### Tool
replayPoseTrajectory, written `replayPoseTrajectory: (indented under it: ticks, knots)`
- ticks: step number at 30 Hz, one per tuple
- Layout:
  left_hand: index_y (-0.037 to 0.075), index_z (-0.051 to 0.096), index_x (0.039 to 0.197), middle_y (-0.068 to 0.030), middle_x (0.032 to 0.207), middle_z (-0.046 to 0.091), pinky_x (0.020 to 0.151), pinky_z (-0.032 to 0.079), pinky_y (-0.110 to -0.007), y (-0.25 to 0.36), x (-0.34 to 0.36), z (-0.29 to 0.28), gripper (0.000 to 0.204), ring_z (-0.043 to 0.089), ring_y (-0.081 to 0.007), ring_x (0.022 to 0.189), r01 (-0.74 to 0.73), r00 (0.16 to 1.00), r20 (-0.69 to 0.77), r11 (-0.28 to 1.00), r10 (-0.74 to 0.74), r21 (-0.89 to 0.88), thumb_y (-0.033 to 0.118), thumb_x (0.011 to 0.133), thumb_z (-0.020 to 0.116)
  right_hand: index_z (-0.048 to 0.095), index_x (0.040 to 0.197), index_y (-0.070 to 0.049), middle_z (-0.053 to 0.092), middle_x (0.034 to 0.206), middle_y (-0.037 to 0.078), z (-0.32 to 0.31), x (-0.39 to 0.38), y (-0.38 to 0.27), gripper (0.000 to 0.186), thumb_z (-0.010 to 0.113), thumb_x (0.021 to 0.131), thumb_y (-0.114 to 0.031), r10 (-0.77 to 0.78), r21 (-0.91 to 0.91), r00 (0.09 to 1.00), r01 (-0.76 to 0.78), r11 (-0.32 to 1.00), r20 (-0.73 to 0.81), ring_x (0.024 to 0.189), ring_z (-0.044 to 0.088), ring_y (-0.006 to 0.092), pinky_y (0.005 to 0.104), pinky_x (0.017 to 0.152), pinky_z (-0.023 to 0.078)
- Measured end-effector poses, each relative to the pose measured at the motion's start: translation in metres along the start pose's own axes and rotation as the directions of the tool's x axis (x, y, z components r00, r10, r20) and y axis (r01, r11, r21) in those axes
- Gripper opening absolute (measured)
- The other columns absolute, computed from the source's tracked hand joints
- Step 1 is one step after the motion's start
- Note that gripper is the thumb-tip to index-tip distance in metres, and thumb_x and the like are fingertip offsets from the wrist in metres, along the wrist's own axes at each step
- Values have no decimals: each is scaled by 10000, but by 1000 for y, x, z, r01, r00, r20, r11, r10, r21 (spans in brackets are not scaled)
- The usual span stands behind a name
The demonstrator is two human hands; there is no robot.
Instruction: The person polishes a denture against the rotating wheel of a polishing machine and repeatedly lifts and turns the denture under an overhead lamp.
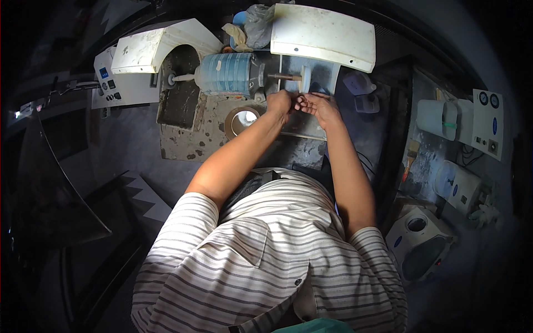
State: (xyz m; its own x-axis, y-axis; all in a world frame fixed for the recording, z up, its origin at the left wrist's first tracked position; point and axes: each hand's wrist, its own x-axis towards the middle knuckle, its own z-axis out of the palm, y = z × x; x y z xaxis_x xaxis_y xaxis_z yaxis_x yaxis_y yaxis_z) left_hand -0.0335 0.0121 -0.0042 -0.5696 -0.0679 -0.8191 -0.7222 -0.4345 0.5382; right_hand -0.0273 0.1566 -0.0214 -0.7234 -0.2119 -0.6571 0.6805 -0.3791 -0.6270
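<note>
wheel (305, 79): on spindle (284, 76) | left hand (279, 104): curled, near side of wheel | right hand (322, 108): half-curled, same side | anything gripped: cannot tell | step: probably wheel work | next: likely needs steadiness

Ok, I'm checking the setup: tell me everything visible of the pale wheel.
The pale wheel is a disc, seen nearly edge-on, upright on a brown horizontal spindle, just below the white hood. The left hand and right hand are close by; contact is unclear. Its material and any spin can't be told.
</note>
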Motion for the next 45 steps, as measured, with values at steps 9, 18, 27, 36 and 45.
replayPoseTrajectory:
  ticks: [9,18,27,36,45]
  knots:
    - [-69,629,828,-99,655,610,387,389,-250,3,-9,-2,100,524,-149,461,8,999,38,1000,-7,-14,5,824,563,632,976,25,660,850,91,4,-11,-2,197,631,838,-115,-4,-12,1000,4,1000,3,743,632,153,271,662,528]
    - [-67,647,838,-88,643,596,391,384,-244,1,-7,4,122,498,-135,449,-3,997,76,999,1,33,0,827,545,625,978,24,662,862,99,0,-15,-5,205,639,836,-123,-11,-15,999,10,1000,-49,741,632,154,270,655,529]
    - [-64,650,844,-77,639,595,395,387,-249,1,-3,-4,131,491,-127,442,2,997,77,1000,-4,25,12,828,545,621,991,33,665,874,104,4,-13,-4,219,638,833,-118,-8,-15,999,8,1000,-31,743,635,160,270,663,533]
    - [-40,630,807,-80,665,607,449,405,-248,1,-9,-21,87,506,-134,476,-41,989,141,999,40,6,37,827,598,636,956,37,669,831,127,13,-10,-1,166,629,833,-74,-20,-56,1000,20,998,-15,675,648,166,282,613,554]
    - [-35,609,818,-99,738,641,504,459,-252,-10,0,-25,57,579,-150,570,-315,926,268,937,267,154,-36,840,556,643,1012,-3,673,884,74,4,-8,8,190,635,829,-56,-60,-194,997,67,979,39,735,633,125,238,626,532]
